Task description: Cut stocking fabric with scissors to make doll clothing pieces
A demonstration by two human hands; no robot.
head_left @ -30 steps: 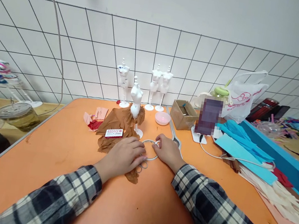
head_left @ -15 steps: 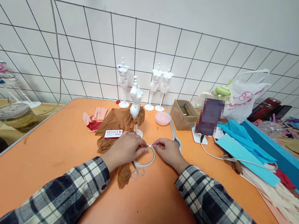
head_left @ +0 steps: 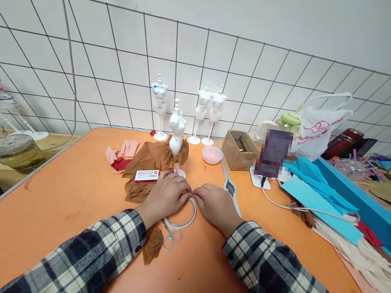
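Note:
My left hand (head_left: 169, 193) is closed, its fingertips pinched at the upper edge of a thin grey-white ring (head_left: 193, 215) that looks like a narrow roll of tape. My right hand (head_left: 216, 204) is also closed, its thumb and finger meeting the left fingertips at the ring's top; what lies between them is hidden. Scissors (head_left: 169, 242) lie partly under the ring, beside a scrap of brown crepe paper (head_left: 153, 246). Just beyond my left hand stands a white mannequin (head_left: 177, 126) with brown crepe paper (head_left: 149, 156) gathered at its waist. A small red-and-white box (head_left: 147, 176) rests on that paper.
Several white mannequins (head_left: 202, 103) stand along the tiled wall, near a pink bowl (head_left: 212, 154) and a cardboard box (head_left: 240, 151). A phone (head_left: 274, 151) on a cable stands to the right, before blue paper sheets (head_left: 323, 206). Pink and red scraps (head_left: 121, 163) lie left.
My right hand has moved left and my fingertips now meet; a small white bit seen between them is hidden. The ring and scissors appear slightly lower and to the left.

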